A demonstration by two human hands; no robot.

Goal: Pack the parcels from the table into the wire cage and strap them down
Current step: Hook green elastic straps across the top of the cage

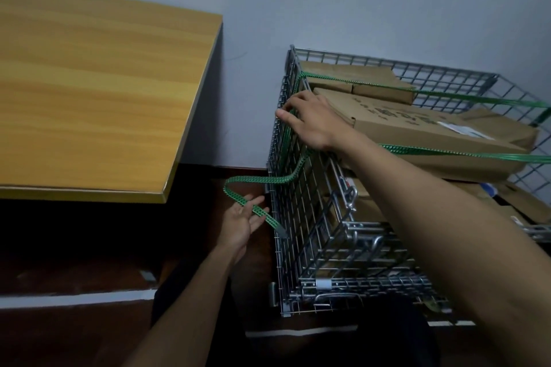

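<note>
Nearly done: parcels (432, 128) stacked inside wire cage (298, 217), crossed by green strap (268, 180). Not yet fastened: loose strap end, resting across open left hand (241, 223). At cage rim, right hand (310, 119), perhaps pinching strap.

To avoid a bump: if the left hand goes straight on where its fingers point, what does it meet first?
The left hand probably meets the loose green strap first, then the wire cage side; depth unclear.
</note>
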